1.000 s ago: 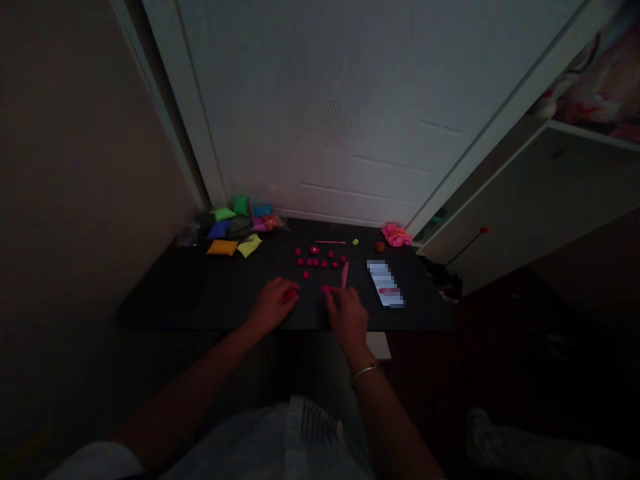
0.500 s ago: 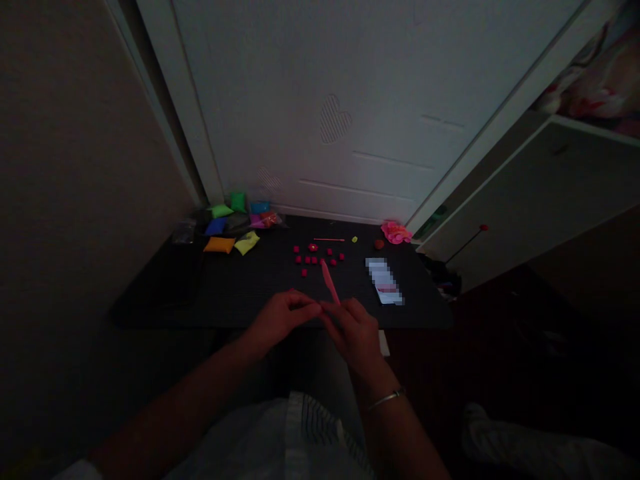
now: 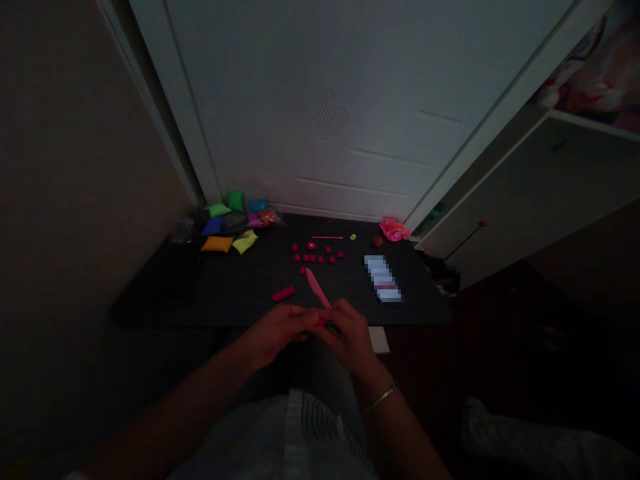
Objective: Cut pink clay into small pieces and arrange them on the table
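Over the table's front edge my two hands meet at the fingertips. My right hand is closed on a pink plastic knife, its blade pointing up and to the left. My left hand has its fingers pinched together around a small red piece of clay, mostly hidden between both hands. A short red clay roll lies just beyond my left fingers. Several small red clay cubes are scattered farther back, around a red piece with a pale centre.
Colourful clay packets are heaped at the back left of the dark table. A thin pink stick, a small yellow-green piece, a brownish ball, a pink ruffled object and a phone lie rightward.
Both hands have drawn slightly down toward me, uncovering the red clay roll. The knife has shifted left and down with my right hand, and a red clay piece shows between my fingers.
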Demonstrator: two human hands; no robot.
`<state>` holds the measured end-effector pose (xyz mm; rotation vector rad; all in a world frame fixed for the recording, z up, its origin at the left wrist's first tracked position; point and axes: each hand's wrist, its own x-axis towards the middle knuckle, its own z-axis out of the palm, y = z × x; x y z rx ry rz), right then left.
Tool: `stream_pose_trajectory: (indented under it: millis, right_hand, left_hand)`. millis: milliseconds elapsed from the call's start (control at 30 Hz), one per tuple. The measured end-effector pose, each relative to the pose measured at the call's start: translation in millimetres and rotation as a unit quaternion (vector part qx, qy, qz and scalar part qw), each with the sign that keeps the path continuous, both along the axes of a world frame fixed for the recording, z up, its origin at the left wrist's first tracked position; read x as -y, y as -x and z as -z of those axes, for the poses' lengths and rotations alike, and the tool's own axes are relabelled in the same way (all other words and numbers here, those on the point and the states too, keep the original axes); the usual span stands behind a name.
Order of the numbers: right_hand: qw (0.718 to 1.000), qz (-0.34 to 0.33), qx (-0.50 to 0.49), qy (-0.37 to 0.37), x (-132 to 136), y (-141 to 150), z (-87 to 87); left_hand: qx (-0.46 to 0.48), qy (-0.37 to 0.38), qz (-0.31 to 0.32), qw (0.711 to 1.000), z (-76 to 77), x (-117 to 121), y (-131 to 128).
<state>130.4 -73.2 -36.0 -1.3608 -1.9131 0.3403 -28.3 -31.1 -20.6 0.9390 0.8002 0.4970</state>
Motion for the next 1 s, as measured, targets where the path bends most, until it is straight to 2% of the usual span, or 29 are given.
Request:
stream_pose_trajectory:
  millis: [167,333,400,600,767,1000]
  right_hand:
    - [0.999,-0.017,-0.049,0.006,-0.3,1.7,1.1]
    - [0.994,-0.03,-0.104,0.008,1.2,4.0,-3.9]
    - [0.993,-0.032,-0.109,0.002,1.6,4.7,-5.2]
    - [0.994,-0.037,-0.107,0.005,2.0,3.9,-2.2]
    - [0.997,-0.027,-0.07,0.001,3.7,1.2,-0.7]
    - [0.99,-0.048,-0.126,-0.026,6.4,2.7,2.1]
  left_hand:
    - [0.015,0.029,-0.02,0.999,0.5,3.1,-0.3]
    - [0.086,0.115,-0.01,0.99,1.1,5.6,3.7]
    - [0.095,0.128,0.0,0.987,1.4,6.2,4.9]
    - [0.08,0.096,0.02,0.992,0.8,6.3,5.2]
    - [0.05,0.056,0.008,0.997,1.8,4.7,6.9]
    - [0.056,0.045,0.024,0.997,-0.4,6.9,10.4]
